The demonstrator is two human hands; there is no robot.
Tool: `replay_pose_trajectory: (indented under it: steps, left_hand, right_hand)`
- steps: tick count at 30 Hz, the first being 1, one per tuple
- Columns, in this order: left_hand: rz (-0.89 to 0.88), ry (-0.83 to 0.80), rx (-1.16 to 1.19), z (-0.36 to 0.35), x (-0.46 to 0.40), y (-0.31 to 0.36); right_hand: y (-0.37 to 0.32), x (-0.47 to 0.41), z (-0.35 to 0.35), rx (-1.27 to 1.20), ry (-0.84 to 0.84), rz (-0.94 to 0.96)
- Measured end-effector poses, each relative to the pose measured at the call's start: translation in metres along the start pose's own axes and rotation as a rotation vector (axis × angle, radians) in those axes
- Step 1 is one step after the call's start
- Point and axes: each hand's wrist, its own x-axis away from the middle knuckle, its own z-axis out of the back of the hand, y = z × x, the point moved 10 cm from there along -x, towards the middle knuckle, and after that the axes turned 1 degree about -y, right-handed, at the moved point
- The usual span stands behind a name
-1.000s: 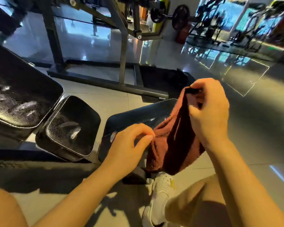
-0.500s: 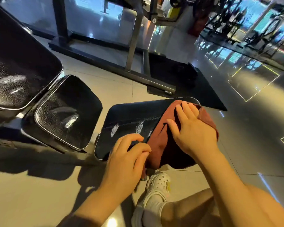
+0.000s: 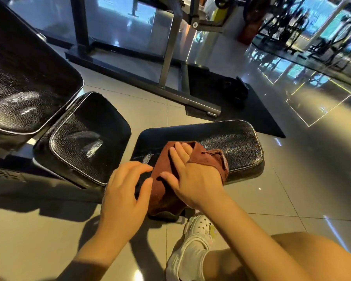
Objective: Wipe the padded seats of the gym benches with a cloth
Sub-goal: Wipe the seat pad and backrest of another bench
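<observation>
Fingers (image 3: 179, 154) of right hand (image 3: 193, 177) flat, pressing one rust-red terry cloth (image 3: 209, 157) onto nearest of three black padded seats (image 3: 237, 142); left hand (image 3: 124, 197) loosely curled, touching cloth edge.

The cloth (image 3: 166, 177) is rust-red — the padded seat (image 3: 231, 142) under it is black, pebble-grained, with pale stitching. The shoe (image 3: 197, 236) is white; the floor tiles (image 3: 146, 110) grey.

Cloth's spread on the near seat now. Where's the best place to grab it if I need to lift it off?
Probably the bunched hem at the cloth's right end, beside the right hand. It stands up in folds off the seat pad; come from above and pinch it.
</observation>
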Motion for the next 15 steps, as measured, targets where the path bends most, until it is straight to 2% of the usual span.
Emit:
replay_pose_trajectory:
  steps: [4, 7, 11, 13, 15]
  left_hand:
    - [-0.045, -0.037, -0.041, -0.010, 0.008, 0.000]
    - [-0.060, -0.065, -0.029, -0.021, 0.010, 0.003]
    - [-0.200, -0.101, -0.082, -0.043, 0.014, 0.024]
    - [-0.268, -0.083, -0.118, -0.051, 0.014, 0.032]
    - [-0.300, -0.052, -0.145, -0.053, 0.012, 0.035]
  right_hand:
    - [0.029, 0.011, 0.018, 0.064, 0.188, -0.033]
    - [0.032, 0.018, 0.021, 0.126, 0.272, 0.033]
    - [0.012, 0.021, 0.033, -0.014, 0.351, 0.217]
    - [0.006, 0.032, 0.051, -0.107, 0.473, 0.301]
    - [0.011, 0.053, 0.065, -0.169, 0.633, 0.307]
